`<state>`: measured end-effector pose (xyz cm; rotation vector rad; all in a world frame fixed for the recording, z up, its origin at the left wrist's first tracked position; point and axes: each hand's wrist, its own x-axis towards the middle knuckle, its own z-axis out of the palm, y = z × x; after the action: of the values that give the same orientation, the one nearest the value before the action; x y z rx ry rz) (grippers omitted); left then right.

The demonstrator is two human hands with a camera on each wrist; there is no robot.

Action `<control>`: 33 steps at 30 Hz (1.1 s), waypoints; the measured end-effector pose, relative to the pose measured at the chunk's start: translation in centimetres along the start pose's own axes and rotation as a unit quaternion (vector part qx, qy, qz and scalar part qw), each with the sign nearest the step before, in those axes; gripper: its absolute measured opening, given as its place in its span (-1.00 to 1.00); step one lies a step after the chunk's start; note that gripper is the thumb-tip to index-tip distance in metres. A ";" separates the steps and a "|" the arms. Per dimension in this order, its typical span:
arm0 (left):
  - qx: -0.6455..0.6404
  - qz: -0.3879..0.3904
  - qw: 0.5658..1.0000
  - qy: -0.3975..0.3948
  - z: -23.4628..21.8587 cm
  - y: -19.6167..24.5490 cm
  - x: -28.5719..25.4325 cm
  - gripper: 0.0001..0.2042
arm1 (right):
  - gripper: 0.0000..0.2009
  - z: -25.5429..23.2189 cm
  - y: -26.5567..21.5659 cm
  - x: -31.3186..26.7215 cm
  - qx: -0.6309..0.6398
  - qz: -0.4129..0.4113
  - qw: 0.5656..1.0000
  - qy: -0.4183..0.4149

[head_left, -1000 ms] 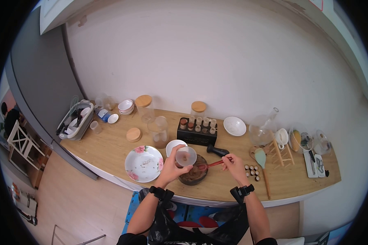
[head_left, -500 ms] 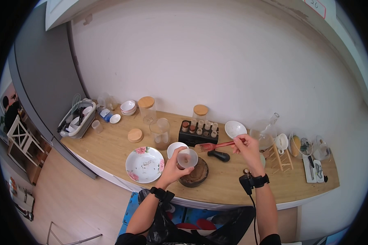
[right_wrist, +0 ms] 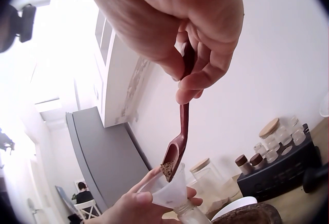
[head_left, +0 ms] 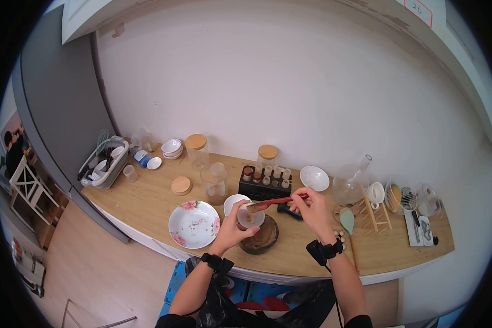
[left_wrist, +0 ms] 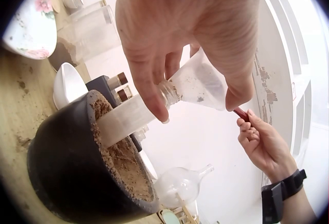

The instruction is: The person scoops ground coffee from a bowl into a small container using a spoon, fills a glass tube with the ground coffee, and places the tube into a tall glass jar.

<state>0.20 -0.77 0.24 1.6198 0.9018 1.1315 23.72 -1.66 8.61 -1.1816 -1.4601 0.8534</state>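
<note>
My left hand (head_left: 232,232) grips a translucent funnel (left_wrist: 198,82) set in the neck of a small clear bottle (left_wrist: 126,119), fingers around both. The bottle is tilted above a dark mortar (left_wrist: 77,167) coated inside with brown crumbs. My right hand (head_left: 313,214) pinches the handle of a dark red scoop (right_wrist: 183,126). In the right wrist view the scoop's tip points down into the funnel's mouth, with brown grounds on it. A small white bowl (head_left: 235,203) stands just behind the mortar.
A floral plate (head_left: 194,234) lies left of the mortar. Behind are a clear jar (head_left: 214,188) and a black rack (head_left: 251,190) of small bottles. A black-handled tool (head_left: 290,211) lies to the right, with a green spatula (head_left: 346,220) and wooden rack (head_left: 376,218) beyond.
The scoop was in the mortar, rose to the right above the counter, and is now at the funnel. My right hand has moved with it; the left has stayed nearly still.
</note>
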 end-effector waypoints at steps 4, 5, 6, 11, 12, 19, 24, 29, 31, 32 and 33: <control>-0.003 0.027 1.000 0.007 0.1 -0.2 0.1 -0.24 | -0.89 0.2 -0.3 -0.1 -0.022 -0.015 1.000 0.001; 0.007 0.022 1.000 0.005 0.0 -0.1 0.1 -0.24 | -0.89 0.3 -0.3 -0.1 -0.026 -0.020 0.999 -0.001; 0.016 0.017 1.000 0.003 0.0 0.1 0.1 -0.24 | -0.89 0.3 -0.4 -0.2 -0.026 -0.020 0.999 -0.002; -0.005 -0.019 1.000 -0.008 -0.1 0.4 0.0 -0.24 | -0.91 0.5 -0.9 -0.4 -0.037 -0.035 0.999 -0.005; -0.017 -0.036 0.999 -0.016 -0.1 0.5 0.0 -0.24 | -0.91 0.5 -0.8 -0.4 -0.037 -0.035 0.999 -0.005; 0.005 0.025 1.000 0.010 0.0 -0.4 0.2 -0.25 | -0.89 -0.3 -0.6 -1.2 0.029 -0.064 0.995 0.073; 0.004 0.006 1.000 0.015 0.0 0.1 0.1 -0.27 | -0.87 -1.4 2.0 -2.8 -0.031 -0.029 0.982 0.185; 0.006 0.016 1.000 0.014 0.1 0.1 0.1 -0.26 | -0.88 0.1 4.9 -5.3 -0.244 -0.096 0.960 0.093; 0.010 0.016 1.000 0.014 0.1 0.2 0.1 -0.26 | -0.88 0.6 5.1 -5.3 -0.268 -0.133 0.951 0.079; 0.013 0.015 1.000 0.015 0.0 0.1 0.1 -0.26 | -0.88 0.8 5.2 -5.4 -0.292 -0.169 0.939 0.065; 0.015 0.014 1.000 0.014 0.1 0.0 0.1 -0.26 | -0.88 0.9 5.2 -5.4 -0.292 -0.168 0.939 0.066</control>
<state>0.28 -0.73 0.24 1.6488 0.9199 1.1689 23.97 -5.38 2.10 -1.3235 -1.7963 0.0928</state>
